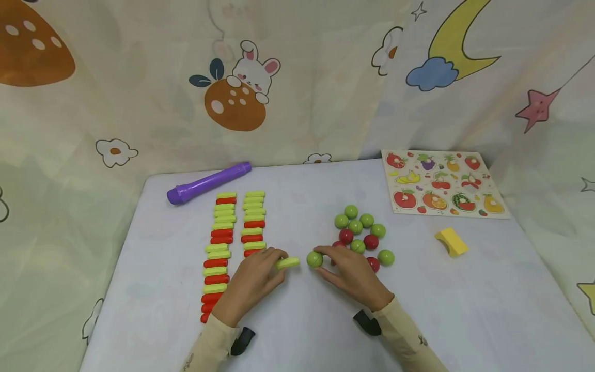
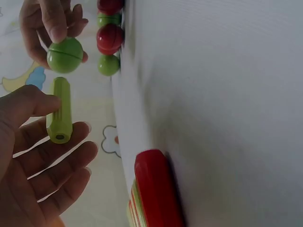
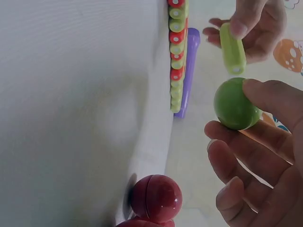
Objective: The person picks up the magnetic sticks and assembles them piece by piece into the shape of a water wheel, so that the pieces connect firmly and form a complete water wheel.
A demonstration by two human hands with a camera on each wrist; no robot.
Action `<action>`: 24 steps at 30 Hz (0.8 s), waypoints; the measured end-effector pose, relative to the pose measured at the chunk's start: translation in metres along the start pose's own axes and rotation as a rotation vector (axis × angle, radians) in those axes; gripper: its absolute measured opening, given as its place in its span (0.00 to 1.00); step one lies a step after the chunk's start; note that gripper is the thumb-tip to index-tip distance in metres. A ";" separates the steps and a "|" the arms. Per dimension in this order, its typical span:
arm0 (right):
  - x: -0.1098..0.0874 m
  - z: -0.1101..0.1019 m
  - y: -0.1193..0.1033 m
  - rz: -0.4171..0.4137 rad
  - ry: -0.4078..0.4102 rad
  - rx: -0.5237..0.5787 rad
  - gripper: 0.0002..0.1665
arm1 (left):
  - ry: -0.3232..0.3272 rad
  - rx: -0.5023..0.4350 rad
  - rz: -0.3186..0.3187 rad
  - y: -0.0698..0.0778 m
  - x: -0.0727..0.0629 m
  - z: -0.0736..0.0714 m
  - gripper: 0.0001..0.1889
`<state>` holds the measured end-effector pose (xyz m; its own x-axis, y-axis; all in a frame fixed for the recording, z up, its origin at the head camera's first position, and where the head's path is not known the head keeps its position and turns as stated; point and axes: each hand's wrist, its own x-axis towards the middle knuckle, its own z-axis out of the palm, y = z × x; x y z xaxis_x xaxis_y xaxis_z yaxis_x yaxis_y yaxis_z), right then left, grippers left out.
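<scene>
My left hand (image 1: 254,281) pinches a short yellow-green stick (image 1: 288,263) between thumb and fingers, above the middle of the table. In the left wrist view the stick (image 2: 60,111) shows a small hole in its end. Facing it, my right hand (image 1: 357,274) pinches a green ball (image 1: 314,259) with a line around it. In the right wrist view the ball (image 3: 234,104) sits just below the stick's end, apart from it. Beside my left hand lie two columns of red sticks (image 1: 221,233) and yellow-green sticks (image 1: 254,205). Several green balls (image 1: 350,211) and red balls (image 1: 371,241) lie beyond my right hand.
A purple stick-shaped thing (image 1: 209,183) lies at the back left of the white table (image 1: 297,206). At the back right is a fruit picture board (image 1: 441,181), with a yellow arched block (image 1: 452,242) in front of it. A patterned cloth (image 1: 316,103) hangs behind.
</scene>
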<state>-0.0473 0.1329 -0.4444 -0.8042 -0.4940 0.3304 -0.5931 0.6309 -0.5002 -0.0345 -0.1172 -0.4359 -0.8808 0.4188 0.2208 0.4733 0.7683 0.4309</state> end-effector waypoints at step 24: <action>-0.005 0.012 -0.003 0.038 -0.111 0.012 0.24 | 0.025 0.037 -0.082 -0.012 -0.023 -0.002 0.19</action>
<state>-0.0409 0.1266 -0.4547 -0.8167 -0.5331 0.2209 -0.5609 0.6435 -0.5208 -0.0198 -0.1375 -0.4445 -0.9164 0.3417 0.2083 0.3992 0.8170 0.4162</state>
